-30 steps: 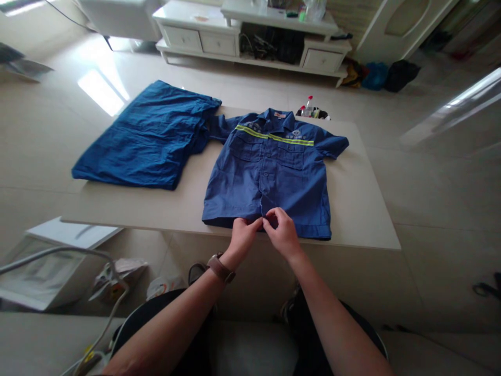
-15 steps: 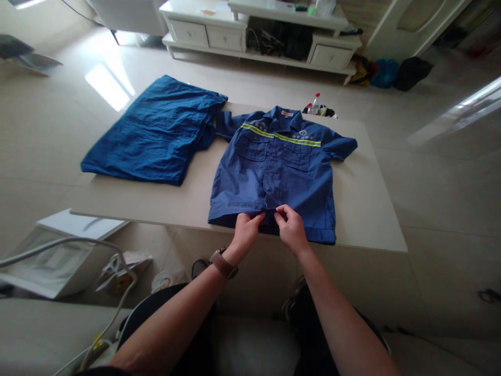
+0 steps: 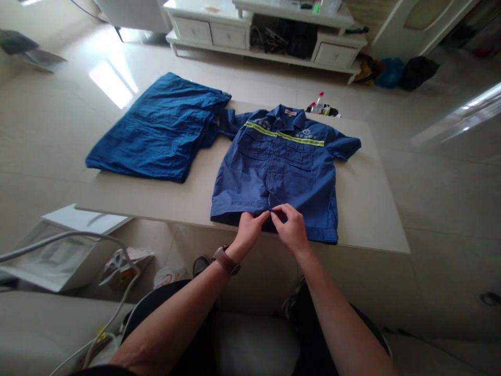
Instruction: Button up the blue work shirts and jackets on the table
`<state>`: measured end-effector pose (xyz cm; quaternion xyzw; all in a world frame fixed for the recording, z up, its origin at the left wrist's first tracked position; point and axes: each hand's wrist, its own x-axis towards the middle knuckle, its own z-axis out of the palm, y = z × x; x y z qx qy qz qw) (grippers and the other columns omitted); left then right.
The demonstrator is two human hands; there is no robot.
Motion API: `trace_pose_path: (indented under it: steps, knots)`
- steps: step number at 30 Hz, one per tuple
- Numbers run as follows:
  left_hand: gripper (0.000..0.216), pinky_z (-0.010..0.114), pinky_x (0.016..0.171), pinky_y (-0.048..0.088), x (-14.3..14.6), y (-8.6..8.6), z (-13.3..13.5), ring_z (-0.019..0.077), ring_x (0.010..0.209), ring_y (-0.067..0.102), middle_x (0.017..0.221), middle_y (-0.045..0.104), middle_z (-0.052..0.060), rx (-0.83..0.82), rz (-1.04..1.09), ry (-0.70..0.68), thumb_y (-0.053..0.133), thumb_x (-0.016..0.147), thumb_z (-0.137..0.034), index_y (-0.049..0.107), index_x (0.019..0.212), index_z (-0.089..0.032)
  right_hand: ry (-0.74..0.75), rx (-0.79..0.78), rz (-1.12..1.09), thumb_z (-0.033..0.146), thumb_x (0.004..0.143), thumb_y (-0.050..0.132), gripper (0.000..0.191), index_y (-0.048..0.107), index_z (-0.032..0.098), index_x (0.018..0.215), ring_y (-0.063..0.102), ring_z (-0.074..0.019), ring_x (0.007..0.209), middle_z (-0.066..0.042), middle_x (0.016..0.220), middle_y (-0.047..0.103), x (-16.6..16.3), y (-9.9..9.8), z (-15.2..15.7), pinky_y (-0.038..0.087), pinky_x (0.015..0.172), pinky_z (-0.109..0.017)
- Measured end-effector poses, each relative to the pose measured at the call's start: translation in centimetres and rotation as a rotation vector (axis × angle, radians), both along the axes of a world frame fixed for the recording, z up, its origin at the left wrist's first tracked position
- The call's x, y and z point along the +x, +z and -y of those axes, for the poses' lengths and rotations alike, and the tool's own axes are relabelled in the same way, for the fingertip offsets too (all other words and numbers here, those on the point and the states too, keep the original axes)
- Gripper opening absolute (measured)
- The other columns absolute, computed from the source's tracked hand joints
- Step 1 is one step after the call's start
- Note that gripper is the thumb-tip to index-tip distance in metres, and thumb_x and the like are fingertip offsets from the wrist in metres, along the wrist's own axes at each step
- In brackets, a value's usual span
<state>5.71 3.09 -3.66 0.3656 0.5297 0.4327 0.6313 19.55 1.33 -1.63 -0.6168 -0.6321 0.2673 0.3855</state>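
Two grips, left hand (image 3: 250,230) and right hand (image 3: 290,228), pinched the blue shirt (image 3: 299,180) at its front hem, beside folded blue cloth (image 3: 156,133) on the counter (image 3: 368,209).

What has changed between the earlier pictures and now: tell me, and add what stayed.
The right hand has moved left, closing the small gap of half a second ago, and meets the left hand at the lower front of the blue short-sleeved work shirt. No release shows. The shirt and folded blue fabric stayed in place on the table.
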Motion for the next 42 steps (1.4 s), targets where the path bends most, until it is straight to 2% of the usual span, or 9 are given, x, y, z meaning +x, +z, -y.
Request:
trace_pose_path:
  steps: [3, 7, 13, 21, 27, 32, 37, 42]
  knots:
    - [0.039, 0.028, 0.069, 0.05, 0.1, 0.1, -0.1, 0.015, 0.068, 0.06, 0.074, 0.071, 0.005, -0.064, 0.059, 0.011, 0.086, 0.064, -0.044, 0.075, 0.08, -0.01, 0.002, 0.035, 0.038, 0.024, 0.091, 0.059, 0.014, 0.066, 0.022, 0.079, 0.062, -0.0188, 0.074, -0.004, 0.079, 0.067, 0.2, 0.1, 0.2, 0.047, 0.071, -0.031]
    - [0.043, 0.027, 0.065, 0.048, 0.1, 0.0, -0.3, 0.014, 0.064, 0.058, 0.07, 0.068, 0.004, -0.129, 0.085, 0.065, 0.091, 0.057, -0.047, 0.072, 0.072, -0.011, 0.009, 0.039, 0.062, 0.023, 0.09, 0.062, 0.015, 0.065, 0.022, 0.076, 0.061, -0.0184, 0.071, -0.003, 0.077, 0.066, 0.0, 0.0, 0.6, 0.046, 0.069, -0.03]
    - [0.052, 0.024, 0.052, 0.03, -0.2, 0.1, -0.4, 0.0072, 0.052, 0.037, 0.051, 0.048, -0.003, -0.079, -0.094, 0.105, 0.086, 0.063, -0.053, 0.055, 0.051, -0.014, -0.084, 0.007, 0.081, 0.026, 0.092, 0.06, 0.012, 0.066, 0.023, 0.082, 0.064, -0.0213, 0.077, -0.005, 0.083, 0.07, -0.6, 0.3, 0.8, 0.045, 0.071, -0.032]
    - [0.053, 0.026, 0.05, 0.023, -0.6, 0.5, -0.2, 0.0067, 0.049, 0.03, 0.047, 0.041, -0.003, -0.076, -0.191, 0.085, 0.084, 0.066, -0.055, 0.055, 0.048, -0.014, -0.134, -0.075, -0.049, 0.032, 0.088, 0.058, 0.012, 0.064, 0.022, 0.083, 0.062, -0.0213, 0.074, -0.005, 0.08, 0.069, -0.5, -0.1, 0.0, 0.046, 0.072, -0.033]
    - [0.039, 0.025, 0.057, 0.037, -0.6, 0.1, -0.4, 0.0107, 0.057, 0.046, 0.058, 0.058, 0.0, 0.02, -0.058, 0.082, 0.082, 0.07, -0.046, 0.064, 0.059, -0.013, -0.092, -0.108, -0.131, 0.036, 0.088, 0.06, 0.015, 0.064, 0.022, 0.086, 0.063, -0.0203, 0.073, -0.004, 0.08, 0.069, -0.7, 0.0, -0.1, 0.05, 0.073, -0.033]
    - [0.03, 0.027, 0.072, 0.047, -0.5, 0.5, -0.4, 0.0153, 0.073, 0.06, 0.078, 0.073, 0.005, 0.018, 0.047, 0.061, 0.08, 0.072, -0.041, 0.075, 0.078, -0.011, -0.002, 0.004, 0.08, 0.028, 0.087, 0.063, 0.006, 0.065, 0.022, 0.085, 0.065, -0.0217, 0.083, -0.006, 0.088, 0.07, -0.7, 0.1, 0.3, 0.051, 0.077, -0.033]
    - [0.031, 0.027, 0.072, 0.046, -0.3, 1.1, -0.1, 0.0147, 0.072, 0.059, 0.078, 0.072, 0.005, -0.032, 0.09, 0.06, 0.083, 0.069, -0.041, 0.074, 0.076, -0.012, -0.002, 0.064, 0.249, 0.023, 0.094, 0.056, 0.014, 0.07, 0.021, 0.097, 0.067, -0.0251, 0.094, -0.009, 0.098, 0.074, -0.3, -0.2, 0.5, 0.051, 0.085, -0.037]
    - [0.036, 0.025, 0.061, 0.039, -0.4, 0.9, -0.1, 0.011, 0.061, 0.048, 0.063, 0.062, 0.001, -0.021, -0.039, -0.012, 0.083, 0.07, -0.045, 0.068, 0.066, -0.012, 0.01, 0.081, 0.277, 0.025, 0.099, 0.053, 0.02, 0.071, 0.021, 0.094, 0.067, -0.0247, 0.092, -0.009, 0.095, 0.073, 0.0, -0.1, 0.7, 0.05, 0.085, -0.036]
